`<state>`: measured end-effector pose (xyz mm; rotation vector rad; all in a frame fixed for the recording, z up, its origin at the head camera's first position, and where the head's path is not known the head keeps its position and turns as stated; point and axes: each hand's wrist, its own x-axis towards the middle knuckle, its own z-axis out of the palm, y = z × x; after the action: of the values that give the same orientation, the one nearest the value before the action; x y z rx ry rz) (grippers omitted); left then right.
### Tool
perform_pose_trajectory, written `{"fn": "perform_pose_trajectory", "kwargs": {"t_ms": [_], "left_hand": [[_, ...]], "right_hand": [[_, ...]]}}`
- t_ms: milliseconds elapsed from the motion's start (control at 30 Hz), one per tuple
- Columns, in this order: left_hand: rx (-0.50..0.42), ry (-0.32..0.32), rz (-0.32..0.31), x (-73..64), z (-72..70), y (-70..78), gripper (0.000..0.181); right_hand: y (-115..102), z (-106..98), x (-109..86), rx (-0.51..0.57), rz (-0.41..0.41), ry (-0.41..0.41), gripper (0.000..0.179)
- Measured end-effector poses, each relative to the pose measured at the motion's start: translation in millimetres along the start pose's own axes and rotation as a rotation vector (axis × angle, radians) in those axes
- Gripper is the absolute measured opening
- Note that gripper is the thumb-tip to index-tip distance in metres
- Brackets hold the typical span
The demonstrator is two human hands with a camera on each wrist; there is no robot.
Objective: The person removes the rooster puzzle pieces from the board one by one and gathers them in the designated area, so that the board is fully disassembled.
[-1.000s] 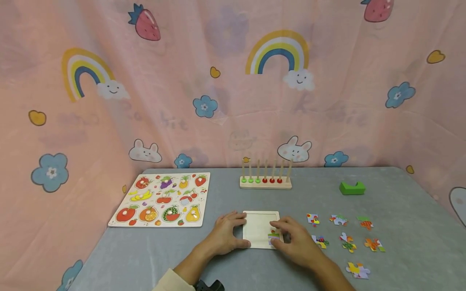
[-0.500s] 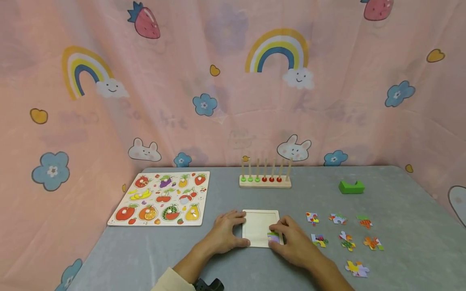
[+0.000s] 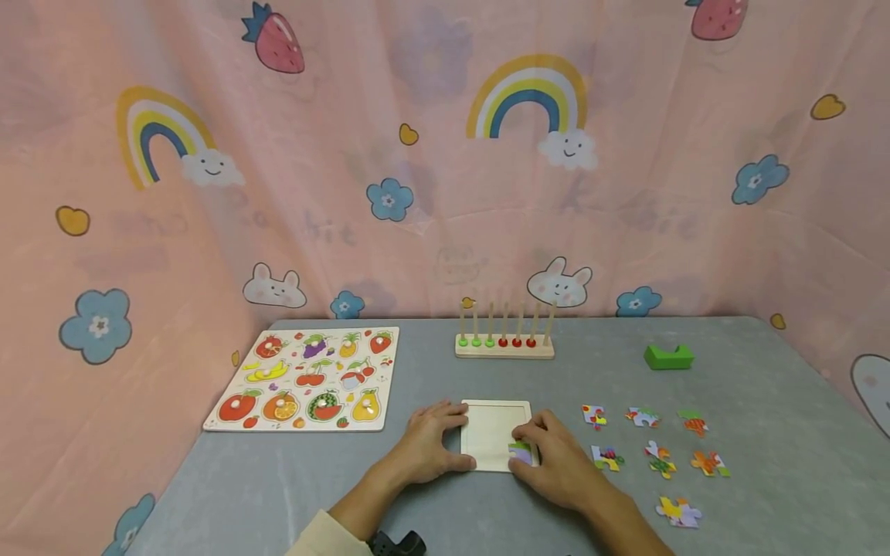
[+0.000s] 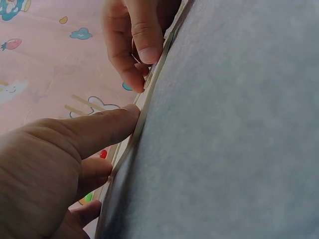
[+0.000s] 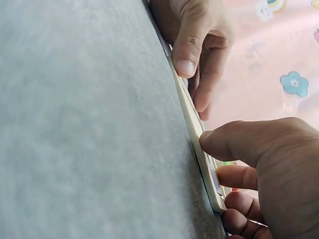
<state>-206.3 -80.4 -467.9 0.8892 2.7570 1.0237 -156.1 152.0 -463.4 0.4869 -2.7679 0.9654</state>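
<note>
A square wooden puzzle tray point(image 3: 487, 436) with a raised rim lies on the table in the head view. My left hand point(image 3: 433, 444) holds its left side, thumb near the front corner and fingers along the rim. In the tray's front right corner lies a green and lilac jigsaw piece point(image 3: 520, 451), partly covered by my right hand point(image 3: 556, 463). The right thumb and index finger pinch this piece at its edges. In the right wrist view, the right thumb point(image 5: 219, 142) touches the front rim. The left wrist view shows the left thumb point(image 4: 117, 122) on the rim.
Several loose jigsaw pieces point(image 3: 660, 461) are spread right of the tray. A green arched block point(image 3: 669, 357) stands behind them. At the back is a wooden peg rack point(image 3: 505, 347) with green and red beads. A fruit knob puzzle board point(image 3: 302, 378) lies left.
My right thumb and index finger have shifted slightly on the jigsaw piece, which now lies flatter in the tray's corner. The left hand stays on the tray.
</note>
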Motion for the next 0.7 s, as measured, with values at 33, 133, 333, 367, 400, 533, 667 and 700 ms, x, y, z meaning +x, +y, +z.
{"fn": "perform_pose_trajectory", "kwargs": {"t_ms": [33, 133, 333, 367, 400, 533, 667, 700], "left_hand": [[0.001, 0.000, 0.001, 0.1, 0.0, -0.2, 0.062], [0.001, 0.000, 0.004, 0.2, 0.3, -1.1, 0.062], [-0.011, 0.000, 0.003, -0.5, 0.7, -1.2, 0.062], [-0.011, 0.000, 0.004, -0.7, 0.9, -1.1, 0.062], [-0.011, 0.000, 0.006, -0.7, 1.1, -1.0, 0.062], [-0.016, -0.005, 0.006, -0.5, 1.1, -0.5, 0.061], [-0.022, -0.005, 0.002, -0.4, -0.4, 0.4, 0.061], [-0.021, -0.004, 0.002, -0.6, -0.8, 0.5, 0.061]], "right_hand": [[0, 0, 0.3, 0.005, 0.005, 0.002, 0.026], [0, 0, 0.8, 0.021, 0.012, 0.008, 0.028], [3, -3, -1.8, 0.040, -0.049, -0.008, 0.031], [4, -3, -2.5, 0.044, -0.062, -0.012, 0.031], [5, -4, -3.1, 0.050, -0.077, -0.015, 0.031], [9, -8, -4.1, 0.065, -0.124, -0.036, 0.033], [11, -10, -2.3, 0.076, -0.126, -0.084, 0.034], [12, -11, -1.6, 0.077, -0.122, -0.097, 0.034]]}}
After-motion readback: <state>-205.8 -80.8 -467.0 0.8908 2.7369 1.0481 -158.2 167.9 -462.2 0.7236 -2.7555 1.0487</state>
